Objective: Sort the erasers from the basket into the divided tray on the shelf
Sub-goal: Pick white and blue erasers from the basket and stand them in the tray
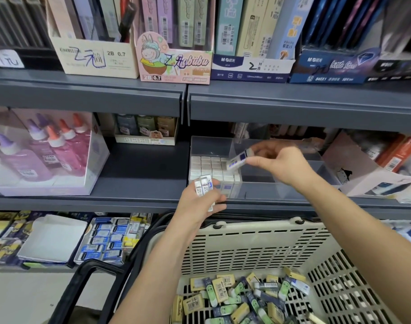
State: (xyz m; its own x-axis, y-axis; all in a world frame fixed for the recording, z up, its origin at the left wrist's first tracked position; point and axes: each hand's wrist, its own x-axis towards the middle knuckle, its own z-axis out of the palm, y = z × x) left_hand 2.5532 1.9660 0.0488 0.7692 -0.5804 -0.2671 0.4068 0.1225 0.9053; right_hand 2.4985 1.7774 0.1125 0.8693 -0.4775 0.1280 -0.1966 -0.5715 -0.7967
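Right hand (282,163) pinches an eraser (238,161) over the tray (293,192), beside its empty bay, while left hand (200,202) grips several erasers (203,187) at the tray's front edge.

- cream box (94,59): "2B 0.7", plus handwritten scrawl, unclear
- pink bunny box (174,64): "2B 0.7", cursive "Labubu"
- white-blue box (251,66): "M&G", "2B", "36118", "HB"
- dark blue box (328,69): "M&G", "Little Star", "840X1"
- eraser wrappers: too blurred to read
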